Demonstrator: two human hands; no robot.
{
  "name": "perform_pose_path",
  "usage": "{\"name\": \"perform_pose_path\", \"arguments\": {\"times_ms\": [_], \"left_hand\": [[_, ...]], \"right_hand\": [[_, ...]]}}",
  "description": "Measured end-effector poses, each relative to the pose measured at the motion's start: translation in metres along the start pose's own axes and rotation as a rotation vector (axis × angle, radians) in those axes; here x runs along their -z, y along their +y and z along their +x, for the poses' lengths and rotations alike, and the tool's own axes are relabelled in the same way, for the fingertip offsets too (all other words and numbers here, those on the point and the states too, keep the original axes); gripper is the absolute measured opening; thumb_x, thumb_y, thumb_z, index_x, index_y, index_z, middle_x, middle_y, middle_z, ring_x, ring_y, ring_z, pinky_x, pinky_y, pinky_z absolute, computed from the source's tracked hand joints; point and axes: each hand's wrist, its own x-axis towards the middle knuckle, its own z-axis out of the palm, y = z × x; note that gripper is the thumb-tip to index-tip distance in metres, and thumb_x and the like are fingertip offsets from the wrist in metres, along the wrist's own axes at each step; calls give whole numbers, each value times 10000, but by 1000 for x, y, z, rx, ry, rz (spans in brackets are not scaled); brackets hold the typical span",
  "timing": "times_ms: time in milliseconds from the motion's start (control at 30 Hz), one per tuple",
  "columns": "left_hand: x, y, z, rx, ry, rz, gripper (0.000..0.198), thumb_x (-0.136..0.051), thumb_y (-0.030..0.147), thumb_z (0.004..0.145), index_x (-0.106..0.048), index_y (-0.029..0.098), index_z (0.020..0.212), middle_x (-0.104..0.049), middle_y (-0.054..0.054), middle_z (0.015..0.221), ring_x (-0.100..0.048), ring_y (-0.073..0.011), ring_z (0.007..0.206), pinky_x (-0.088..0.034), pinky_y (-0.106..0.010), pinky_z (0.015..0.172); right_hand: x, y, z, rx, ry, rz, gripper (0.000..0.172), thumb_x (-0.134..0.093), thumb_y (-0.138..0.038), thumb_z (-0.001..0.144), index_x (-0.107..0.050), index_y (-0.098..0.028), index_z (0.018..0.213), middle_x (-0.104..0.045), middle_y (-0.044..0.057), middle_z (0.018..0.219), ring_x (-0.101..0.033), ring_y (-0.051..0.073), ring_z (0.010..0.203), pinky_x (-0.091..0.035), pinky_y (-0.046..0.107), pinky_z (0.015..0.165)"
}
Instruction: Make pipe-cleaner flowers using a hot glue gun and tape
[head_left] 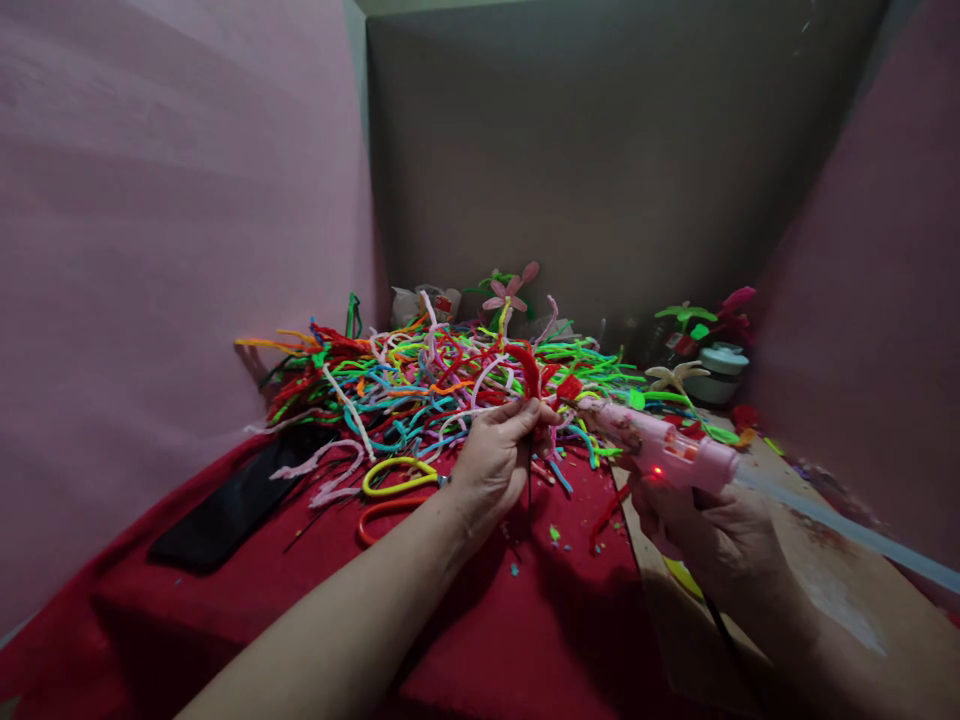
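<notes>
My left hand (496, 455) pinches a red pipe-cleaner flower (531, 372) with a thin dark stem hanging below the fingers. My right hand (709, 535) is wrapped round a pink hot glue gun (637, 432), whose small red light is lit. A translucent glue stick (847, 535) sticks out of its back end. The gun's nozzle points left, close to the red petals; whether it touches them I cannot tell. Behind both hands lies a big tangled heap of coloured pipe cleaners (405, 400).
Scissors (397, 478) with yellow and orange handles lie left of my left forearm on the red cloth (300, 620). Farther left is a black phone-like slab (232, 505). A board (795, 600) lies under my right arm. A lidded pale container (718, 372) and finished-looking flowers (505, 295) stand behind.
</notes>
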Motion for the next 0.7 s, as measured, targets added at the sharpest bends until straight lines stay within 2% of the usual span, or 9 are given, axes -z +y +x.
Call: {"name": "perform_pose_path", "arguments": {"times_ms": [100, 167, 267, 367, 500, 700], "left_hand": [[1, -1, 0, 2, 1, 3, 148, -745, 216, 621, -670, 93, 582, -610, -18, 611, -503, -68, 528, -406, -211, 545], [1, -1, 0, -1, 4, 1, 140, -744, 210, 620, -670, 96, 586, -612, -17, 609, -507, -67, 530, -406, -211, 551], [1, 0, 0, -1, 5, -9, 126, -745, 197, 614, -670, 99, 590, -617, -19, 610, -514, -70, 534, -402, -211, 549], [1, 0, 0, 1, 4, -16, 117, -741, 188, 617, -670, 99, 589, -618, -21, 616, -516, -72, 535, -401, -213, 546], [1, 0, 0, -7, -8, 0, 126, -721, 197, 647, -671, 98, 588, -600, -18, 588, -516, -78, 535, -399, -217, 542], [1, 1, 0, -9, -10, 14, 129, -719, 201, 649, -669, 101, 585, -595, -18, 562, -514, -80, 530, -396, -214, 542]], "right_hand": [[3, 11, -3, -87, 47, -10, 260, -607, -414, 778, -683, -189, 883, -570, 2, 560, -483, 125, 442, -369, 235, 366], [4, 18, -6, -117, 71, -12, 256, -617, -415, 766, -675, -177, 839, -509, -18, 507, -426, 109, 413, -322, 231, 348], [5, 22, -7, -155, 99, 6, 264, -643, -424, 735, -667, -178, 827, -537, -7, 551, -460, 121, 451, -358, 241, 377], [6, 21, -7, -219, 102, 26, 250, -651, -436, 723, -641, -186, 717, -557, 4, 587, -490, 126, 489, -386, 240, 405], [6, 20, -7, -232, 99, 35, 289, -657, -443, 713, -585, -187, 603, -541, 3, 587, -465, 112, 490, -364, 235, 404], [6, 23, -6, -251, 128, 47, 279, -687, -446, 677, -590, -200, 587, -499, -5, 520, -448, 123, 470, -368, 245, 394]]}}
